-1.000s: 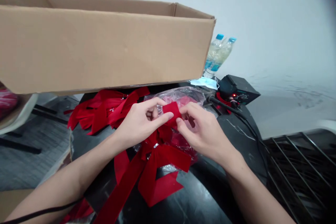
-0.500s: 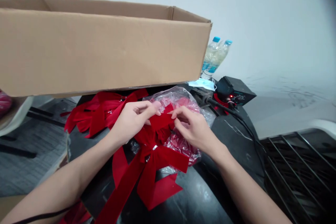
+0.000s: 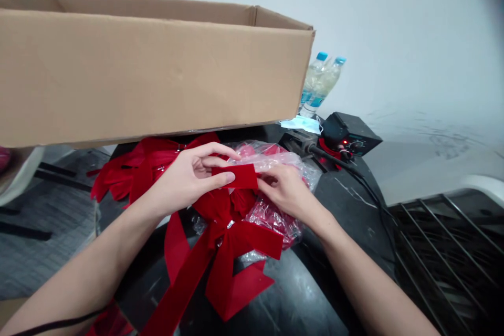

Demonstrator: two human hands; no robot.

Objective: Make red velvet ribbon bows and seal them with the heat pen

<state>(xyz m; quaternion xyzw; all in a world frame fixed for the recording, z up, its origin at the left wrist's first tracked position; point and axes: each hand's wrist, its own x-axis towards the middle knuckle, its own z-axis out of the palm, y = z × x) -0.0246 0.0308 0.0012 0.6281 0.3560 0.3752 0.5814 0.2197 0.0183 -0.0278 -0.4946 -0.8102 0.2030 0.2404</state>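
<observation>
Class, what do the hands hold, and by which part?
A red ribbon: left hand pinches its left part; right hand touches its right end, grip unclear.

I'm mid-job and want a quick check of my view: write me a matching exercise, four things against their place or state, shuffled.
Things:
1. cardboard box
2. short red strip
3. black device
4. light-blue face mask

Places and states:
A. lying just in front of the bottles
B. between the left hand and the right hand
C. showing a small glowing red light
D. open at the top

Pairs: 1-D, 2-B, 3-C, 4-A
</observation>
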